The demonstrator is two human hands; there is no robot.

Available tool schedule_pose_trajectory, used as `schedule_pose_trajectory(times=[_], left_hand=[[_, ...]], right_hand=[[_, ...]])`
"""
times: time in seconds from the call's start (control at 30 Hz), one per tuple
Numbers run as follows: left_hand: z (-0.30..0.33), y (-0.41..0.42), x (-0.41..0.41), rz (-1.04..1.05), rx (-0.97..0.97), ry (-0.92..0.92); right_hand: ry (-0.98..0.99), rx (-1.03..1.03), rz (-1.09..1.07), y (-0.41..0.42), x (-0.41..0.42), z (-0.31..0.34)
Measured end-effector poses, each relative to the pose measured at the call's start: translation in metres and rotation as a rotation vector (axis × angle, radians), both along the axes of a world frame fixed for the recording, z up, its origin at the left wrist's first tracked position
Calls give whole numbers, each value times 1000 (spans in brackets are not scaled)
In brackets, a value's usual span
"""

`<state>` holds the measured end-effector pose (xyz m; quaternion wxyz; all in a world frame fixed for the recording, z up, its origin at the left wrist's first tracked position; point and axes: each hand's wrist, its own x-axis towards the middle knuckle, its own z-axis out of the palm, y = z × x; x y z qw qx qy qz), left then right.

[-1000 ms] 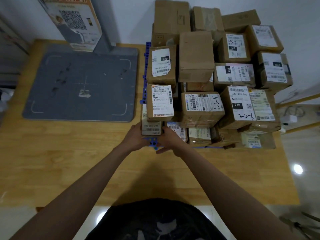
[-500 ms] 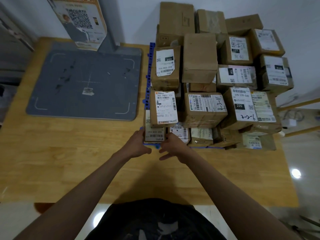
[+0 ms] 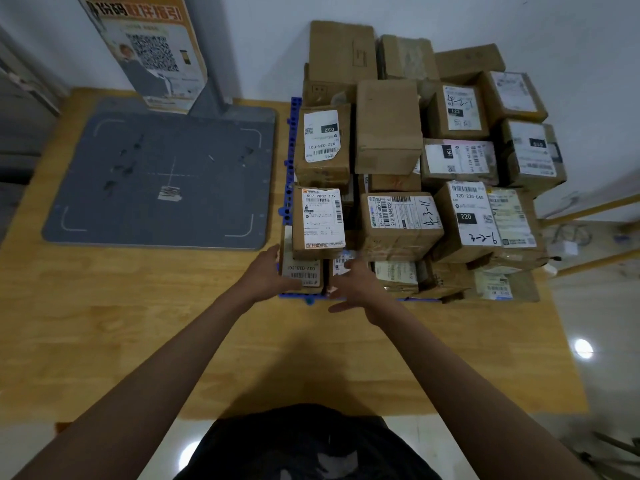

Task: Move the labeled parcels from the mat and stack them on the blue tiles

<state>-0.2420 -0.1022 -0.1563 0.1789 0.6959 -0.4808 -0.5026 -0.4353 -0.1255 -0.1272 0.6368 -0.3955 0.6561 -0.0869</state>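
"220" on a parcel label (image 3: 465, 216)

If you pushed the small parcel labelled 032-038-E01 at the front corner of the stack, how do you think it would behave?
The small parcel is taped cardboard, so it probably stays stiff. It looks fairly light for its size. The 507 parcel seems to rest partly on it, so pushing might tip that one. The left hand touches its side.
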Motion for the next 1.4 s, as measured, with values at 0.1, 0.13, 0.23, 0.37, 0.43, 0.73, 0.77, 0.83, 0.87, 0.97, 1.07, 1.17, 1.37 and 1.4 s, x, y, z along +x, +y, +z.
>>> schedule_pose_trajectory(times=[0.1,0.13,0.23,0.37,0.43,0.73,0.77,0.83,0.87,0.97,1.07,1.17,1.37,1.4], left_hand=[[5,-13,-4,25,-3,96],[7,-15,-5,26,14,114],[9,-17,-6,-5,49,80],[6,-11,-6,-38,7,83],[5,-11,-3,-39,12,74],[14,-18,-4,-66,-50,45],[16,-18,-5,-63,-59,49],[18,-18,-7,-68,-65,54],[19,-17,-7,-71,-70,55],[19,-13,-7,-58,-86,61],[19,-12,-7,-34,-96,72],[19,-17,-7,-41,-110,78],[23,-34,-5,-70,-58,110],[22,-36,-5,-87,-47,111]], right_hand=[[-56,-33,-32,-4,-3,5],[-69,-49,-23,-5,-2,7],[-78,-84,30,-5,1,10],[-71,-83,79,1,4,11],[-51,-81,85,1,4,11],[19,-104,124,-19,6,21],[21,-102,125,-19,6,20],[22,-115,133,-17,6,20],[19,-125,137,-15,6,19],[14,-140,136,-11,5,19],[4,-153,133,-9,5,19],[-16,-185,140,-11,8,25],[-15,-148,108,-25,18,31],[-3,-132,108,-27,17,31]])
